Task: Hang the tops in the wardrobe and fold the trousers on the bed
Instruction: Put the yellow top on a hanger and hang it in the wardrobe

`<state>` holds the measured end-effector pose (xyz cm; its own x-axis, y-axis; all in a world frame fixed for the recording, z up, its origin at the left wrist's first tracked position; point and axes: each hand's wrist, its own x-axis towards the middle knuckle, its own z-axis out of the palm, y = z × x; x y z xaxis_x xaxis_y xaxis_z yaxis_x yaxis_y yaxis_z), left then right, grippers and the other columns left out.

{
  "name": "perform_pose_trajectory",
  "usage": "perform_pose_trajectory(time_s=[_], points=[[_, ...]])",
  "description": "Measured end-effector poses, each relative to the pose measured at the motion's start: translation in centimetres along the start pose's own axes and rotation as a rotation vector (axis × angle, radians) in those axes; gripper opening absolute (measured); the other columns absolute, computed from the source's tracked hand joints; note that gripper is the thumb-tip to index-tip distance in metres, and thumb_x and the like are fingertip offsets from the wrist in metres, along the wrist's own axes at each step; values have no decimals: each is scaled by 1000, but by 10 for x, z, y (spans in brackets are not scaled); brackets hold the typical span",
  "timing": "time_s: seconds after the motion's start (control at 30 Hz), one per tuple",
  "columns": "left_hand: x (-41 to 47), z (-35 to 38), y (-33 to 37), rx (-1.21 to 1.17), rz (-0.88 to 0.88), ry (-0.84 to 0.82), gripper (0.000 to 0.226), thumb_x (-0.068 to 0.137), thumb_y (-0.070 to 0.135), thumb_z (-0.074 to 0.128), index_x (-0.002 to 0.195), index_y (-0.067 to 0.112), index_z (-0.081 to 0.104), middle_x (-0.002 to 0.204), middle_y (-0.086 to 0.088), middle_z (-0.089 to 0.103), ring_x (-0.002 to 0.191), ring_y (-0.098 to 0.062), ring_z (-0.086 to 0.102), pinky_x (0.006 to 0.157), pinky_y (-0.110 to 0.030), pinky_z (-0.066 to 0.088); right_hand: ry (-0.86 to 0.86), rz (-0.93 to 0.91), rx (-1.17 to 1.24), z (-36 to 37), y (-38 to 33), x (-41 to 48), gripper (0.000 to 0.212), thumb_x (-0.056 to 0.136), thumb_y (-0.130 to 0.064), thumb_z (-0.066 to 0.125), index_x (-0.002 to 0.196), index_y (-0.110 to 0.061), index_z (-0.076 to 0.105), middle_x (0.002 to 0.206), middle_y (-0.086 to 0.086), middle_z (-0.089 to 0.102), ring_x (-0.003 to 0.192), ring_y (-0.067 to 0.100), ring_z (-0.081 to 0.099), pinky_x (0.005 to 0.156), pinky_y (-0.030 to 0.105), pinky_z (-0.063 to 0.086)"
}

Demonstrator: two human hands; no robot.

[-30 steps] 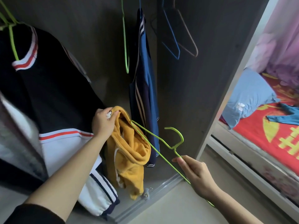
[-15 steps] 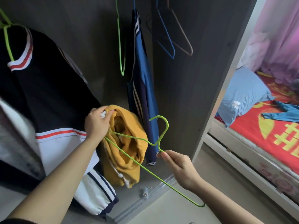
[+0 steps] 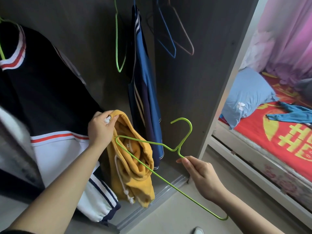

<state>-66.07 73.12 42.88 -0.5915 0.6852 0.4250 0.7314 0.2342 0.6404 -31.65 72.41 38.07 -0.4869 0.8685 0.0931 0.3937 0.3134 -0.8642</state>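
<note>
The yellow hoodie (image 3: 133, 166) is held bunched up by the left hand (image 3: 101, 130), grip clamped on its top edge, right in front of the open wardrobe (image 3: 185, 81). The green hanger (image 3: 176, 149) is pinched in the right hand (image 3: 200, 176) grip just below the hook, with its far end laid against the hoodie. A blue garment (image 3: 293, 112) can be seen lying on the bed (image 3: 270, 132).

black jacket (image 3: 42, 81) cropped left, empty green hanger (image 3: 116, 39) cropped above
</note>
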Motion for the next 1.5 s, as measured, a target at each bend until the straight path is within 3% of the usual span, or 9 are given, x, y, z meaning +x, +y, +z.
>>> perform_pose_trajectory(time_s=[0.33, 0.7, 0.87, 0.97, 1.03, 1.1, 1.23, 1.37, 1.5], points=[[-9, -7, 11, -6, 28, 6, 35, 92, 29, 65, 120, 8, 68, 111, -12, 63, 96, -22, 61, 72, -29, 49, -7, 0, -73, -25, -4, -3, 34, 100, -58, 38, 106, -41, 68, 75, -6, 70, 72, 18, 64, 74, 36, 53], [-64, -7, 112, -577, -10, -375, 19, 87, 28, 72, 106, 23, 75, 94, 8, 75, 94, -13, 71, 83, -34, 59, 78, 123, 154, 61, -33, 60, 42, 103, -44, 42, 78, -17, 64, 69, -7, 61, 64, 5, 53, 64, 29, 47], [-36, -28, 99, 54, 397, -200, 62, 72, 40, 82, 128, 28, 61, 123, 1, 49, 112, -20, 55, 93, -43, 52, 219, -180, 103, 27, -37, 63, 37, 103, -44, 44, 87, -23, 70, 71, -10, 66, 64, 8, 61, 64, 31, 52], [-14, -31, 94, 456, 623, -219, 99, 65, 70, 69, 148, 28, 34, 154, -10, 24, 144, -31, 22, 110, -59, 23, 210, -299, 75, 2, -48, 65, 35, 104, -42, 44, 87, -25, 70, 66, -6, 63, 58, 14, 58, 57, 32, 50], [-1, -28, 99, 524, 717, -297, 83, 70, 69, 53, 140, 25, 46, 147, -6, 45, 143, -26, 32, 113, -60, 4, 160, -372, 27, -11, -55, 67, 36, 104, -45, 42, 89, -26, 70, 69, -3, 65, 58, 19, 60, 57, 40, 51], [3, -24, 111, 387, 705, -382, 50, 69, 49, 54, 110, 22, 63, 105, 3, 67, 111, -28, 60, 109, -52, 18, 145, -404, 15, -21, -61, 70, 38, 104, -45, 42, 93, -23, 71, 74, -5, 69, 62, 19, 63, 56, 37, 53], [-9, -17, 153, 59, 595, -314, 12, 73, 25, 60, 79, 16, 55, 70, 17, 45, 74, -9, 44, 80, -38, 36, 256, -365, 54, -28, -59, 77, 34, 105, -37, 42, 91, -18, 66, 67, -17, 61, 59, 14, 61, 53, 27, 51], [-13, -16, 182, 19, 608, -280, 20, 79, 38, 63, 79, 21, 53, 75, 17, 46, 81, 1, 42, 79, -31, 26, 307, -315, 79, -30, -51, 80, 40, 105, -44, 36, 90, -14, 57, 70, 6, 60, 62, 23, 61, 59, 45, 55], [-20, 2, 195, 142, 561, -294, 51, 68, 85, 52, 73, 35, 40, 88, 11, 51, 92, -10, 41, 89, -36, 29, 407, -299, -104, -40, -44, 80, 37, 105, -48, 34, 100, -22, 60, 87, -4, 62, 76, 15, 63, 68, 39, 58]])
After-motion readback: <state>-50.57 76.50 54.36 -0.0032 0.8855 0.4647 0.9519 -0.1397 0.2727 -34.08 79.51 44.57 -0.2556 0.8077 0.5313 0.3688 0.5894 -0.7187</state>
